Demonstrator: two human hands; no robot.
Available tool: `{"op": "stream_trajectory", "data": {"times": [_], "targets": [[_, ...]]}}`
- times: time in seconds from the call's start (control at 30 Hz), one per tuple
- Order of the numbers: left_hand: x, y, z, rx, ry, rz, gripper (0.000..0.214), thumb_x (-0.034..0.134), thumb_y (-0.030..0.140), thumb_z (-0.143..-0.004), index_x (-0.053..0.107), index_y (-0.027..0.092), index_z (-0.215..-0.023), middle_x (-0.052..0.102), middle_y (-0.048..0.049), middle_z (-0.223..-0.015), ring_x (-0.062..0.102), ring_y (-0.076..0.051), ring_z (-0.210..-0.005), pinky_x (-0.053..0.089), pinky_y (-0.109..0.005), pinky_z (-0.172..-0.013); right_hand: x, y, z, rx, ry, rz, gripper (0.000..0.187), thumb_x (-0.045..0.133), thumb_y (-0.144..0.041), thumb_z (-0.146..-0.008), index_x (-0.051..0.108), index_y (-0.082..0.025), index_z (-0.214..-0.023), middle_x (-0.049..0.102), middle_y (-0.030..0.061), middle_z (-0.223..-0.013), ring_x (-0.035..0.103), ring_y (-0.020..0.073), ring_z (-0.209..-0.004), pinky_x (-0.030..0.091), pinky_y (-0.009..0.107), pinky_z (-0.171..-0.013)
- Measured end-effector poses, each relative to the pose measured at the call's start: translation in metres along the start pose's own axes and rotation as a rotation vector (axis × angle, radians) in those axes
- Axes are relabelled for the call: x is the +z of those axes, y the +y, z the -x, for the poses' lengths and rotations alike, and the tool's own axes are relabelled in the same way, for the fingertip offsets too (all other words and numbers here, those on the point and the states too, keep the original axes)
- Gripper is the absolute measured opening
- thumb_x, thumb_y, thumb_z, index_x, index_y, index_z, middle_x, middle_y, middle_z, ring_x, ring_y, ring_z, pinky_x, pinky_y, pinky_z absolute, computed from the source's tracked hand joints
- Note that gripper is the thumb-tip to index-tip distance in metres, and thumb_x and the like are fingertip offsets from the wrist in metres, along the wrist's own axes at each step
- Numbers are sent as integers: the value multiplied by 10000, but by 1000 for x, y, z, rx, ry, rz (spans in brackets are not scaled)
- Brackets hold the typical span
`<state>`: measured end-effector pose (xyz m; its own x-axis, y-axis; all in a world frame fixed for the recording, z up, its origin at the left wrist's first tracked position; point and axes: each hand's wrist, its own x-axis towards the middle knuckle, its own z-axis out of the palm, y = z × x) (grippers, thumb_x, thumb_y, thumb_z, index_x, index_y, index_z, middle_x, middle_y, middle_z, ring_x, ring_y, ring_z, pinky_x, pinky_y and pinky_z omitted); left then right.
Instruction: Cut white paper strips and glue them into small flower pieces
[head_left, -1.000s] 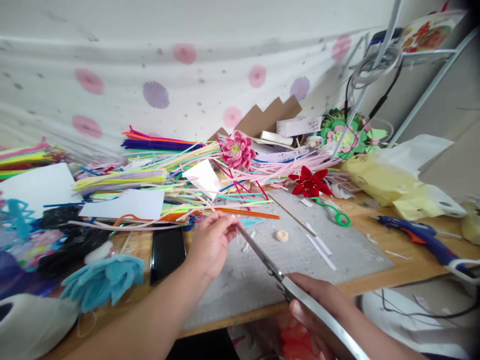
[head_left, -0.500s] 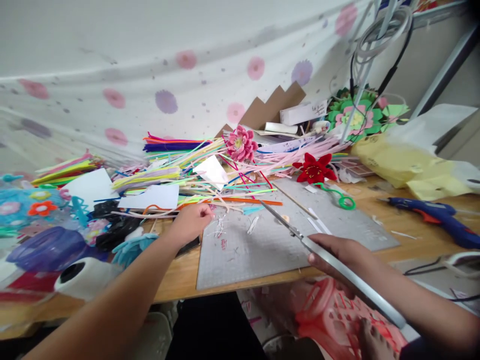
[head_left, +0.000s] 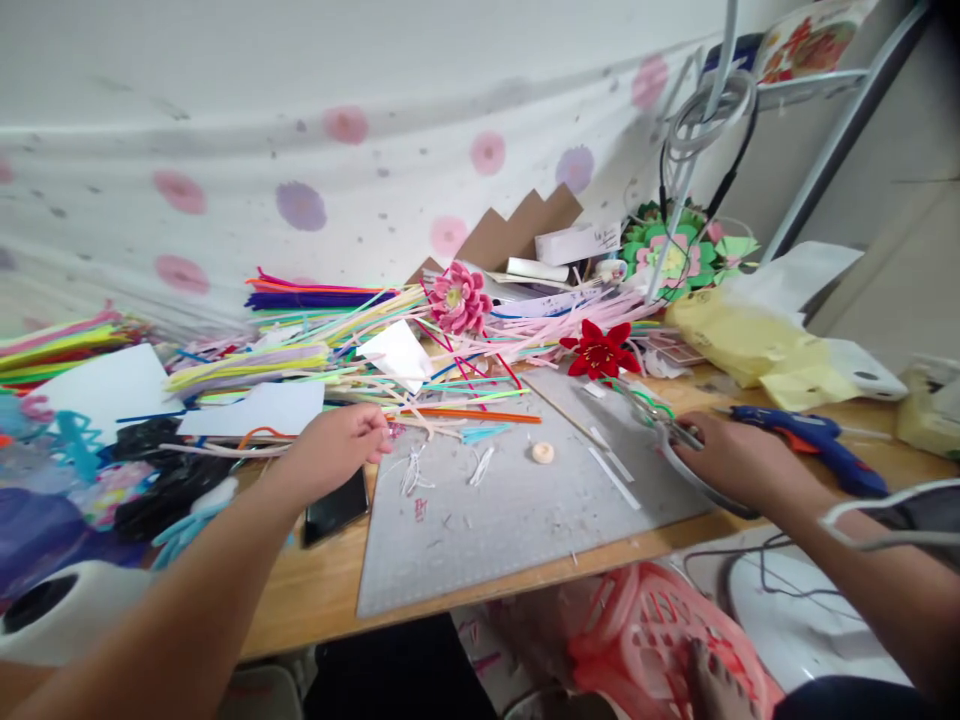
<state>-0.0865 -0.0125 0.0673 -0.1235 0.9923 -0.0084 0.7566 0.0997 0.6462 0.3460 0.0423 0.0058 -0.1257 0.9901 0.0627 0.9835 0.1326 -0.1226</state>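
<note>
My right hand (head_left: 724, 455) grips a pair of scissors (head_left: 676, 462) by the long pale handles, over the right side of the grey cutting mat (head_left: 465, 530). The blades point up and left, beside the green stem of a red pipe-cleaner flower (head_left: 601, 352). At the mat's upper left corner is my left hand (head_left: 349, 445), its fingers loosely curled; anything inside them is hidden. Thin white strands (head_left: 412, 472) lie just right of it. A small round beige piece (head_left: 543, 453) rests mid-mat, left of white strips (head_left: 613, 478).
Pipe-cleaner bundles (head_left: 247, 370) and a pink flower (head_left: 459, 298) fill the back of the table. A blue glue gun (head_left: 817, 435) lies right of my right hand. Below my left wrist is a dark phone (head_left: 335, 510). A pink plastic basket (head_left: 637, 640) stands below the table edge.
My right hand has carried the scissors right and farther back, from over the mat's middle to beside the green stem. The view has shifted right; my left hand stays near the mat's corner.
</note>
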Motion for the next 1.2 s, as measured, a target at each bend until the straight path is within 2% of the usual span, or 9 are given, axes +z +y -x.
{"op": "stream_trajectory", "data": {"times": [0.13, 0.33, 0.5, 0.6, 0.7, 0.8, 0.9, 1.07, 1.2], "targets": [[-7, -14, 4, 6, 52, 3, 155, 637, 366, -689, 648, 217, -649, 706, -27, -660, 627, -236, -674, 422, -307, -645, 7, 1, -5, -16, -11, 53, 363, 465, -422, -855, 652, -131, -968, 701, 209, -825, 676, 339, -730, 383, 331, -534], [-8, -16, 14, 41, 60, 117, 171, 663, 381, -700, 664, 211, -676, 690, -30, -673, 607, -223, -704, 435, -307, -682, 11, -4, -7, 36, -54, 64, 503, 502, -462, -837, 587, -87, -1161, 706, 248, -893, 680, 363, -773, 407, 361, -566], [16, 0, 19, 32, -88, 386, 154, 657, 332, -722, 651, 194, -656, 712, -49, -716, 638, -200, -661, 465, -296, -643, 5, -7, -5, -82, 10, 148, 441, 483, -398, -869, 588, -81, -1157, 672, 277, -992, 661, 383, -865, 420, 407, -646], [39, 15, 18, 44, -161, 486, 155, 643, 319, -733, 642, 188, -649, 720, -58, -701, 640, -184, -616, 471, -278, -591, -8, -29, -1, -96, 132, 122, 327, 505, -341, -846, 640, -122, -1048, 664, 227, -991, 650, 359, -839, 428, 401, -658], [61, 32, 16, 73, -251, 572, 161, 634, 308, -745, 650, 184, -643, 723, -64, -699, 640, -168, -592, 487, -270, -584, -17, -72, 10, -206, 197, -286, 205, 462, -275, -858, 633, -179, -798, 676, 89, -822, 623, 217, -728, 448, 321, -673], [79, 47, 13, 108, -325, 626, 154, 622, 297, -764, 650, 183, -664, 718, -61, -702, 651, -167, -610, 501, -272, -606, -14, -121, 23, -344, 1, -827, 167, 435, -238, -863, 587, -183, -823, 625, 24, -717, 592, 148, -669, 465, 254, -627], [93, 53, 10, 140, -378, 659, 134, 615, 279, -775, 639, 182, -685, 700, -52, -697, 654, -178, -646, 514, -290, -639, -4, -152, 26, -379, -108, -1111, 156, 408, -145, -832, 559, -178, -818, 579, -1, -711, 562, 117, -664, 461, 243, -642], [99, 41, 0, 114, -325, 718, 136, 603, 248, -794, 633, 172, -685, 674, -29, -680, 628, -154, -630, 491, -267, -629, 12, -159, 12, -314, -191, -1409, 56, 517, -141, -775, 536, -177, -814, 548, -26, -716, 545, 100, -660, 448, 249, -657], [85, 27, -11, 63, -237, 765, 150, 612, 256, -796, 633, 162, -681, 670, -26, -662, 624, -146, -610, 482, -257, -609, 15, -160, 5, -308, -296, -1559, 84, 583, -145, -742, 528, -183, -794, 560, -28, -723, 558, 100, -653, 458, 257, -657]]}}
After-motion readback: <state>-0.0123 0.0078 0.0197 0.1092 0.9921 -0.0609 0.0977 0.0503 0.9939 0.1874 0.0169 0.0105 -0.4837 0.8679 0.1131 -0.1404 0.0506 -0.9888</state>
